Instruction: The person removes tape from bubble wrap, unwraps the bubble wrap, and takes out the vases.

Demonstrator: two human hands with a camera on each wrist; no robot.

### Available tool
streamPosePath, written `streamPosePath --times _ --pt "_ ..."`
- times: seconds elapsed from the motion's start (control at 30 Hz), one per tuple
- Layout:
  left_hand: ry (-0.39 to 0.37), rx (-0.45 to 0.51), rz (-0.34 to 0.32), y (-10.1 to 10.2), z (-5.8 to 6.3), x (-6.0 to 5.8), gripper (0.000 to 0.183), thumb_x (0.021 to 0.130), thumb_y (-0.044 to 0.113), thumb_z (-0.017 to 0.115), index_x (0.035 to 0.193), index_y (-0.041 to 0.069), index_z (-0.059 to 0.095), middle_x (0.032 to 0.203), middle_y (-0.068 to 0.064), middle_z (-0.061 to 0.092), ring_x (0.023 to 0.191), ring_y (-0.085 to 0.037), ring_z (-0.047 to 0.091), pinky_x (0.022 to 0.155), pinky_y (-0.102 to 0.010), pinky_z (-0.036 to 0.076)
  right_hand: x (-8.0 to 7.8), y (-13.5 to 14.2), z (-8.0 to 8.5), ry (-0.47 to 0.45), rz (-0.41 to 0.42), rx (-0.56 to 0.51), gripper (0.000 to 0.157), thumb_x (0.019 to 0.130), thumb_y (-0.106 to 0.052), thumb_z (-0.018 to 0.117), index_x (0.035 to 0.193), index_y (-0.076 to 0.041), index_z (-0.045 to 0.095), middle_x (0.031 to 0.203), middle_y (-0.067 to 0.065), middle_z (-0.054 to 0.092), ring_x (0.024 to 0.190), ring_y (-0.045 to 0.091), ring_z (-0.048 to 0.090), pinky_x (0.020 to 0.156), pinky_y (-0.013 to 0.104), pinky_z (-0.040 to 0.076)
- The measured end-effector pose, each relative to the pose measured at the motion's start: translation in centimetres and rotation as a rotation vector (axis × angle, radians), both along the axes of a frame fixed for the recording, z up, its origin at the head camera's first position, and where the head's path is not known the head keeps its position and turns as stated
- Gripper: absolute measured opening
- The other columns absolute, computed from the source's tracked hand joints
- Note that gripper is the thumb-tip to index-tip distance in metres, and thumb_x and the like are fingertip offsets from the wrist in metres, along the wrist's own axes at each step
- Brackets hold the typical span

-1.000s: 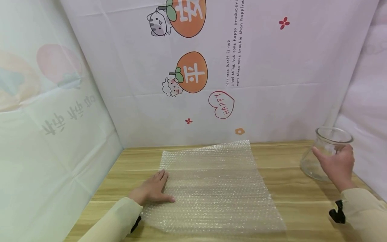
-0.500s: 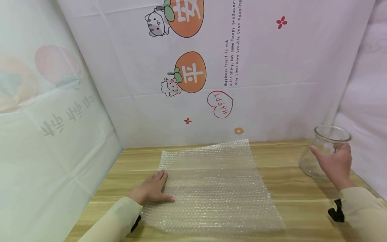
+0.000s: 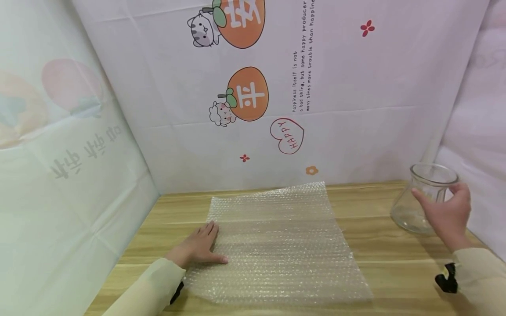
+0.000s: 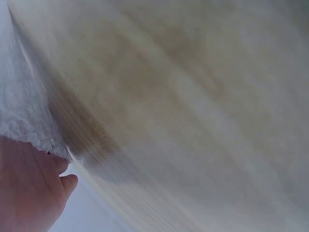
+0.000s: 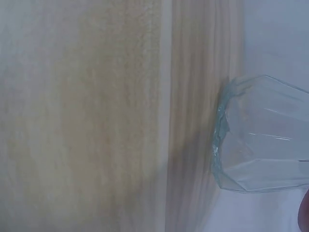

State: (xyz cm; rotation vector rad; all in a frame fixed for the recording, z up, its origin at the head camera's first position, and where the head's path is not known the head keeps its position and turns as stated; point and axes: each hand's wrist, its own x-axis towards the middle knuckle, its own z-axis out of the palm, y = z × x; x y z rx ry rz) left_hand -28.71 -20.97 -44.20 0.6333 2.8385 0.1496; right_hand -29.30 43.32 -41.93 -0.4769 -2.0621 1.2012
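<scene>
A sheet of clear bubble wrap point(image 3: 276, 245) lies flat on the wooden tabletop. My left hand point(image 3: 201, 245) rests on its left edge, fingers straight and thumb spread; the left wrist view shows this hand point(image 4: 31, 186) beside the wrap's edge point(image 4: 24, 106). Far right, a clear glass vase point(image 3: 415, 208) with a wide base and a rimmed mouth stands upright. My right hand point(image 3: 450, 215) is at the vase's right side, thumb and fingers spread apart near the neck. In the right wrist view, a fingertip point(image 5: 304, 212) shows beside the faceted vase point(image 5: 265, 140).
The wood-grain table point(image 3: 367, 210) runs back to a white printed cloth point(image 3: 356, 131). Similar cloth walls stand at the left point(image 3: 79, 197) and right point(image 3: 478, 188), the right one close behind the vase.
My right hand has loosened from the vase's neck and shifted slightly right. The vase, the bubble wrap and my left hand stay in place; the head view has drifted slightly.
</scene>
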Motion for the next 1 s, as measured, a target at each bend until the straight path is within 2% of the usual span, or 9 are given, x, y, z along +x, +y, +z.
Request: streamPosePath --times 0.07,0.17,0.27,0.33,0.5,0.67,0.83,1.0 --pt "0.004 -0.001 -0.002 0.0 0.0 0.0 0.117 0.076 0.073 0.063 0.151 -0.006 0.02 0.156 -0.027 0.015 0.143 -0.039 0.016 0.113 -0.052 0.018 0.2 0.1 0.1 0.032 -0.022 0.003 0.08 0.076 -0.032 0.083 0.139 -0.016 0.036 0.147 0.013 0.036 0.138 0.027 0.03 0.114 0.04 0.02" --pt "0.003 0.008 -0.006 -0.1 0.0 0.0 0.117 0.077 0.073 0.062 0.151 -0.007 0.02 0.156 -0.027 0.014 0.144 -0.04 0.015 0.113 -0.053 0.017 0.5 0.0 0.6 0.106 -0.05 0.015 0.07 0.075 -0.028 0.083 0.128 -0.022 0.038 0.136 0.003 0.041 0.135 0.021 0.032 0.113 0.033 0.021" --pt "-0.004 0.02 -0.007 -0.3 0.0 0.1 0.115 0.079 0.072 0.06 0.152 -0.006 0.019 0.157 -0.027 0.013 0.144 -0.04 0.014 0.114 -0.053 0.016 0.8 -0.5 1.4 0.169 -0.068 0.032 0.072 0.075 -0.024 0.082 0.133 -0.02 0.039 0.128 -0.008 0.037 0.133 0.017 0.033 0.112 0.028 0.022" --pt "-0.008 0.028 -0.004 -0.3 0.1 0.2 0.112 0.081 0.072 0.058 0.152 -0.005 0.019 0.157 -0.027 0.012 0.144 -0.039 0.013 0.114 -0.052 0.015 0.9 -0.8 1.9 0.189 -0.07 0.038 0.078 0.076 -0.023 0.081 0.139 -0.019 0.037 0.129 -0.01 0.036 0.133 0.015 0.033 0.112 0.026 0.02" --pt "-0.001 0.049 -0.006 -0.3 0.7 0.3 0.106 0.084 0.068 0.057 0.152 -0.005 0.021 0.157 -0.027 0.012 0.145 -0.039 0.011 0.114 -0.052 0.014 1.0 -1.5 3.4 0.262 -0.065 0.075 0.082 0.075 -0.022 0.08 0.144 -0.017 0.035 0.132 -0.011 0.035 0.134 0.013 0.033 0.111 0.025 0.019" --pt "0.014 0.075 -0.021 -0.1 1.4 -0.2 0.107 0.084 0.065 0.06 0.15 -0.009 0.02 0.155 -0.031 0.012 0.143 -0.044 0.012 0.113 -0.056 0.013 0.9 -2.0 4.9 0.307 -0.061 0.139 0.084 0.076 -0.021 0.08 0.146 -0.018 0.034 0.139 -0.006 0.037 0.134 0.012 0.032 0.11 0.023 0.019" --pt "0.093 0.067 -0.067 0.0 2.3 -1.2 0.108 0.085 0.065 0.059 0.149 -0.012 0.019 0.153 -0.034 0.014 0.141 -0.048 0.016 0.111 -0.06 0.016 0.5 -2.8 6.1 0.344 -0.022 0.198 0.088 0.075 -0.02 0.081 0.148 -0.019 0.031 0.145 0.003 0.037 0.135 0.014 0.032 0.111 0.024 0.019" --pt "0.164 0.082 -0.097 0.7 3.7 -2.2 0.106 0.086 0.064 0.06 0.151 -0.007 0.017 0.156 -0.03 0.012 0.143 -0.043 0.014 0.112 -0.057 0.016 0.1 -4.3 7.2 0.342 0.047 0.23 0.089 0.075 -0.016 0.081 0.149 -0.016 0.031 0.146 0.01 0.038 0.136 0.018 0.033 0.111 0.026 0.019"
